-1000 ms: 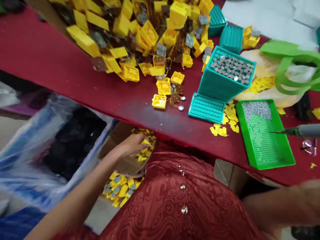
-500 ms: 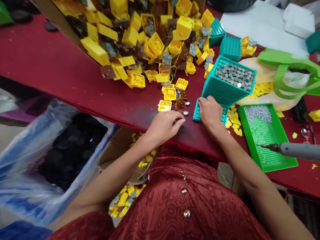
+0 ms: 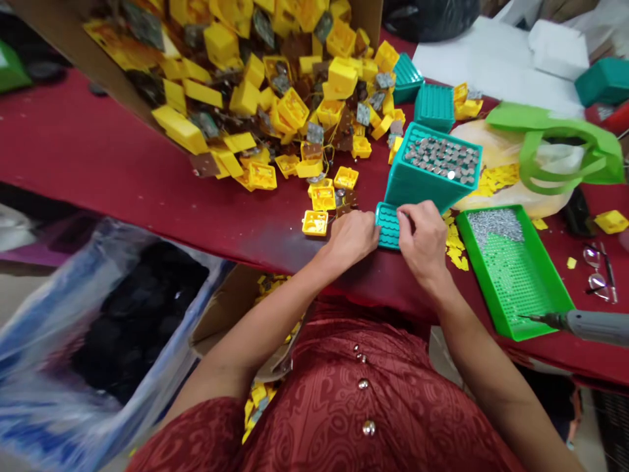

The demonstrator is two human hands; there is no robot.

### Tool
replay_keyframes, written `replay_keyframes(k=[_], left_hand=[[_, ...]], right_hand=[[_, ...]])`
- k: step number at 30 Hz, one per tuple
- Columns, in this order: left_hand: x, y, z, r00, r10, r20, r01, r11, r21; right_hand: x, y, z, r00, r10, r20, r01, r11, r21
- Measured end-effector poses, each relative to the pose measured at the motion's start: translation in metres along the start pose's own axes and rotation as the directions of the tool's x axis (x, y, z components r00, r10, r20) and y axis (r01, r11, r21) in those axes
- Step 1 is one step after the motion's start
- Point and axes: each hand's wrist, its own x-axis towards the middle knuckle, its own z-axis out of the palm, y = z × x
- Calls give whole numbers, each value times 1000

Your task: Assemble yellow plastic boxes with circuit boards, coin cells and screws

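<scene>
A small teal tray (image 3: 388, 226) with rows of round pockets lies near the table's front edge. My left hand (image 3: 354, 235) is at the tray's left side, its fingers curled against that edge. Over the tray's right part is my right hand (image 3: 423, 241), thumb and forefinger curled together; whatever is between them is hidden. Behind it stands a stack of teal trays (image 3: 427, 187), topped by many silver button cells (image 3: 442, 157). Left of my left hand sit an open yellow case (image 3: 315, 223) and a brown board (image 3: 348, 200), partly covered by the hand.
A tipped cardboard box (image 3: 118, 98) spills yellow cases (image 3: 236, 98) with wires and boards. At right are a green tray (image 3: 521, 282) of small metal pieces, an electric screwdriver (image 3: 590, 324), glasses (image 3: 597, 282) and a green-handled bag (image 3: 535, 177). A plastic-lined bin (image 3: 39, 341) stands lower left.
My left hand has moved right, from beside the yellow case to the tray's left edge. My right hand has shifted from the tray's upper left to its right part. The view has shifted slightly.
</scene>
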Motion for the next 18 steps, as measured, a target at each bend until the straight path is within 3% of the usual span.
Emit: replay_keyframes(k=[2,5,10,13,16,18], left_hand=[[2,1,-2,1000,5,-2,-5,1000,13],[4,2,-5,1000,1,-20,-1,999,33],[4,5,-10,999,-13,-47,14,1000,21],[-4,4,-18,997,10,-72,-11,1000,-15],[-14,-3,-30,990,64,-128,-94,967,-238],[-21,-11,-41,979,89,-182,-168,861,-480]], right_hand=[[-11,0,-12,991,-57,-123,67,994,83],[-22,1,-26,983,-30,-183,56,989,135],[-30,4,-40,982,47,-182,-7,977,212],[-35,2,-49,977,173,-124,-119,927,357],[-41,-3,-59,927,374,-11,-309,781,543],[-44,-5,-64,885,464,23,-375,685,625]])
